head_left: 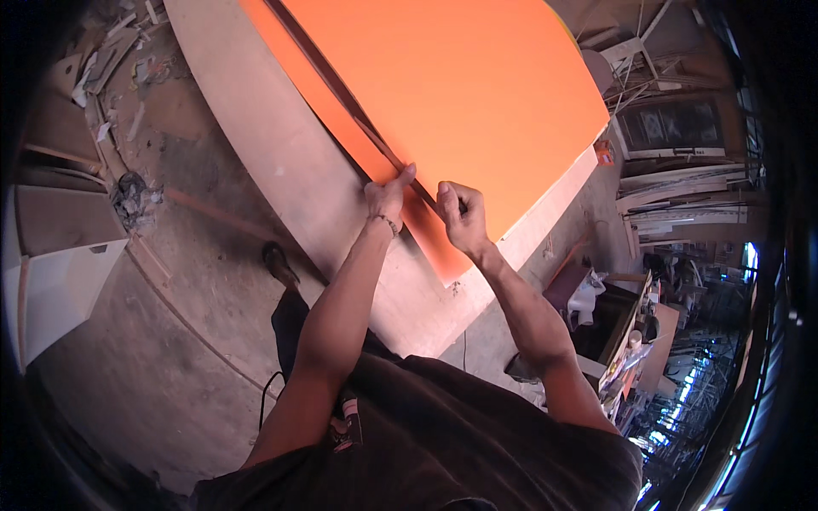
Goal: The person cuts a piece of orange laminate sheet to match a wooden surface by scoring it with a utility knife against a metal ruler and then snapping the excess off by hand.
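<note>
A large orange sheet (460, 94) lies on a pale wooden panel (243, 106) that juts out past it on the left and near sides. Along the sheet's left part runs a long dark narrow strip (328, 72), with a narrow band of orange showing beyond it. My left hand (385, 203) is closed over the strip near its close end, thumb pressed onto it. Just right of it, my right hand (463, 217) makes a fist at the strip's end, over the orange sheet. Whatever that fist holds is hidden by the fingers.
White-and-brown panels (64, 247) stand at the left, near wood scraps (106, 64) on the concrete floor. To the right is a cluttered workbench (618, 341). Stacked boards (682, 192) lie farther back. My shoe (278, 262) shows beside the panel.
</note>
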`<control>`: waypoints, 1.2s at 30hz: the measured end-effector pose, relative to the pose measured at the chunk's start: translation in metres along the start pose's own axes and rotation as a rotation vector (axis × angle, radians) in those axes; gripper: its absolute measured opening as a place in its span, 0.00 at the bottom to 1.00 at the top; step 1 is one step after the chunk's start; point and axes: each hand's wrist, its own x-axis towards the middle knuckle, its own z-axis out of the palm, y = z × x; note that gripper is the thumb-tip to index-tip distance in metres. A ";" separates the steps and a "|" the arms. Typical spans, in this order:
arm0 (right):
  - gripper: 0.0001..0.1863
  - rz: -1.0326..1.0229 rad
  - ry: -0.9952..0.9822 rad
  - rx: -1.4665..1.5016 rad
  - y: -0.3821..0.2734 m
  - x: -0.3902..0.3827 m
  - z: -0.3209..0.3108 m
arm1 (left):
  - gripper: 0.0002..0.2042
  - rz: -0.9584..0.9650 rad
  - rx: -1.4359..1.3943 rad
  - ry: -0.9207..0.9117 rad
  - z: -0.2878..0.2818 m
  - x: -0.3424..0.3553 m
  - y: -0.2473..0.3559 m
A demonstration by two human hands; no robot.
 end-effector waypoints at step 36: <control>0.26 0.050 0.009 -0.012 -0.018 -0.022 -0.014 | 0.20 -0.053 -0.041 -0.016 -0.006 -0.015 -0.028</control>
